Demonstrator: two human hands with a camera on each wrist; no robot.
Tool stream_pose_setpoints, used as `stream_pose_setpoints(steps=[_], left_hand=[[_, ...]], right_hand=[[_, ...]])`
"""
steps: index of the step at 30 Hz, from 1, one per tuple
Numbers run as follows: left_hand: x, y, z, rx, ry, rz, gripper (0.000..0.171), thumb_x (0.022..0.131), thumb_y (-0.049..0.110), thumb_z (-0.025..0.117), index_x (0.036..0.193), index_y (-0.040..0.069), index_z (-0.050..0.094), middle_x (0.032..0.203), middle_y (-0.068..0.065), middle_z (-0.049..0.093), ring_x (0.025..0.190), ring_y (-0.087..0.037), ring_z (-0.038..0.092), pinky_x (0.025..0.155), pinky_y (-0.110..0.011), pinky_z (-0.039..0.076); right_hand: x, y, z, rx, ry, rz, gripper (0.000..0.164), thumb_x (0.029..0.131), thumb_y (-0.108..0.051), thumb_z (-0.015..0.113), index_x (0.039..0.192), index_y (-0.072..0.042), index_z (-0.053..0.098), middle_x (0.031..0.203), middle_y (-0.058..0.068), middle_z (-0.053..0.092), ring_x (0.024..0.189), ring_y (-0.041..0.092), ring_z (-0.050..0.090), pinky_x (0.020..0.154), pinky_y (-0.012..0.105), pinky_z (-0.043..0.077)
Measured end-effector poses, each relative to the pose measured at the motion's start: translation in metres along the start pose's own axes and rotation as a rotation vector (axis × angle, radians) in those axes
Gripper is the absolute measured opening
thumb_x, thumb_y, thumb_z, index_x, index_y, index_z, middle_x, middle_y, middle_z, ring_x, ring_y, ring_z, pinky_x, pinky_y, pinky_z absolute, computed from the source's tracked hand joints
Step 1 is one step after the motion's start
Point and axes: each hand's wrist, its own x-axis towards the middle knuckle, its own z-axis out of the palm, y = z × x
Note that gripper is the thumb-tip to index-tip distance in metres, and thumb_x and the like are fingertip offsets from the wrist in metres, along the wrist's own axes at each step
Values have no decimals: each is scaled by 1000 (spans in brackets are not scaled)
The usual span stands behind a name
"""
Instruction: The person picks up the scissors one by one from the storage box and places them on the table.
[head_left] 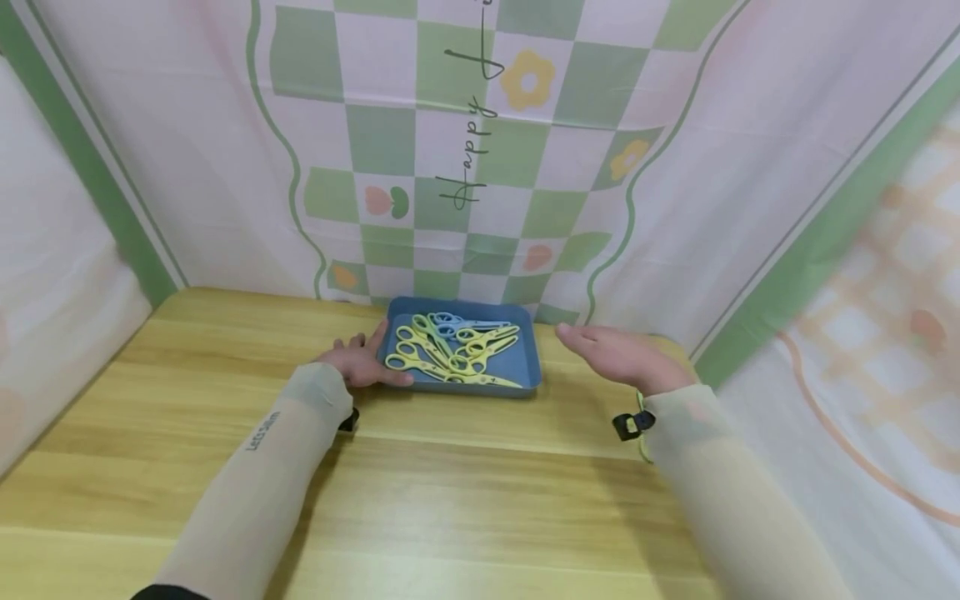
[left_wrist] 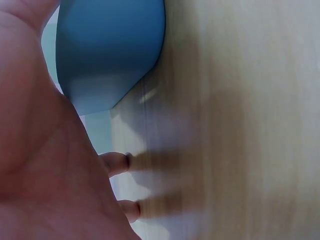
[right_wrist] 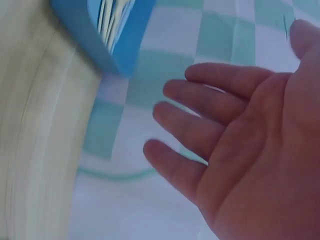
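A blue rectangular tray [head_left: 480, 392] stands at the back of the wooden table. Several scissors lie piled inside it: yellow scissors [head_left: 420, 364], green scissors [head_left: 426, 327] and light blue scissors [head_left: 480, 324]. My left hand [head_left: 358, 365] touches the tray's left end, thumb and index finger spread along it and the other fingers extended outward. In the left wrist view, the tray's side [left_wrist: 110, 45] shows beside the palm. To the right of the tray, my right hand [head_left: 618, 357] is held apart from it, fingers extended and holding nothing; the right wrist view shows its palm [right_wrist: 255, 140].
The wooden table [head_left: 420, 500] extends in front of the tray. Directly behind hangs a checkered green and white cloth [head_left: 450, 150] with printed flowers. More cloth hangs at the left [head_left: 60, 275] and right [head_left: 885, 350]. Black straps [head_left: 633, 425] show at both wrists.
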Motion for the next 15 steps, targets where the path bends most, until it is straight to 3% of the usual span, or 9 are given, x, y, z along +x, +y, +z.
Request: stream_pose_setpoints(steps=[5,8,15], left_hand=[[-13,9,-3,-9,-1,13,133,69,81,68,157,31,-19,160,-29,-14,139,-57,-18,107,-72,-1],[-18,11,-4,-8,5,20,130,73,77,69,157,30,-18,160,-30,-12,138,-58,-17,107,-73,0],[-17,10,-3,15,11,24,127,76,75,68,157,29,-18,160,-30,-11,139,-58,-15,108,-72,1]], right_hand=[[17,-22,14,37,-89,-99,80,101,-67,24,150,-7,45,149,11,47,141,34,34,114,52,24],[26,-31,23,47,-141,-104,84,99,-71,23,144,-7,54,141,8,56,137,32,42,112,52,28],[45,-42,41,92,-271,-134,81,102,-66,23,139,-2,57,137,14,58,127,32,53,109,48,35]])
